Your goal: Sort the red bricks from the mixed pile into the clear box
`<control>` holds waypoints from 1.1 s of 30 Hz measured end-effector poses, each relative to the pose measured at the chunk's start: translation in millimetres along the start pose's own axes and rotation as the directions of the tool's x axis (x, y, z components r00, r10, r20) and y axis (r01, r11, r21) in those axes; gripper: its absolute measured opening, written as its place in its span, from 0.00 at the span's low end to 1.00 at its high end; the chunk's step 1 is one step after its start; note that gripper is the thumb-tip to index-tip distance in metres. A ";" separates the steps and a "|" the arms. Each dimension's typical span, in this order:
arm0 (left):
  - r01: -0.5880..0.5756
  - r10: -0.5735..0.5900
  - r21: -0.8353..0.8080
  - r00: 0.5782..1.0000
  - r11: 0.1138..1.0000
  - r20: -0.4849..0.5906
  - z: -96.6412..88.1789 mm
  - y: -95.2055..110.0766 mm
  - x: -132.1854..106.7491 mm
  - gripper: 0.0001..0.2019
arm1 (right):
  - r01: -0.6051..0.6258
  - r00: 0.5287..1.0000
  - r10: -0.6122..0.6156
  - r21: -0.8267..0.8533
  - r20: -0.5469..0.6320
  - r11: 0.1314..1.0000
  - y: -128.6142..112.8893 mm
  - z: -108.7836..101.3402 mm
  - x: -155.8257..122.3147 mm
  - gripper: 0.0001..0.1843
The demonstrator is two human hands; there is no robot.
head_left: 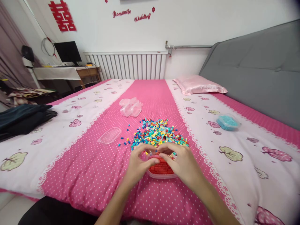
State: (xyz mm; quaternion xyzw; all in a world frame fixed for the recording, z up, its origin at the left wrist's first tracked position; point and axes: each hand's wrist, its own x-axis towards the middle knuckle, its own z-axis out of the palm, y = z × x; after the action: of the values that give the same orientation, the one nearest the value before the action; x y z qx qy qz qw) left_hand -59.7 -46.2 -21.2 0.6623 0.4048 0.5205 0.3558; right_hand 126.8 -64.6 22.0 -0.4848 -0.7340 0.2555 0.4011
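Note:
My left hand [139,158] and my right hand [181,159] are curled inward, with their fingertips almost meeting. They hover over a clear plastic tub [161,177] that holds rows of red toy bricks [161,167]. What sits between the fingertips is too small to make out, and the outer fingers are hidden. Just beyond the hands, a loose heap of small multicoloured toy bricks [158,132] spreads over the bedspread, partly covered by my fingers. A few blue and yellow bricks lie scattered to the heap's left.
A clear lid [110,135] lies left of the heap. Several clear tubs [131,107] are grouped farther back on the pink bedspread [93,165]. At the right stands a tub of light-blue bricks [227,122], with a pink pillow [199,84] behind it. Dark clothing [23,120] lies far left.

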 end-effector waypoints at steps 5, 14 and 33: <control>-0.052 0.064 0.134 0.994 0.990 -0.090 -13.6 -21.4 -31.2 0.24 | -0.113 0.991 0.127 -0.262 0.037 0.958 2.0 4.9 -2.7 0.17; -0.152 0.140 0.352 0.988 0.924 0.058 -13.4 -44.5 -58.8 0.39 | -0.090 0.972 0.192 -0.538 0.136 0.838 -10.9 32.1 -14.1 0.15; -0.158 0.131 0.393 0.987 0.906 0.095 -9.3 -42.1 -60.0 0.40 | -0.071 0.969 0.197 -0.593 0.150 0.802 -15.4 39.8 -20.2 0.19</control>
State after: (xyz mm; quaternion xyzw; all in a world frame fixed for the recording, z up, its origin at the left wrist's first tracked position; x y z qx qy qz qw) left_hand -83.7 -82.5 -81.0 0.7660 0.4402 0.4298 0.1867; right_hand 89.9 -88.7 5.1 -0.6063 -0.7777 0.0945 0.1363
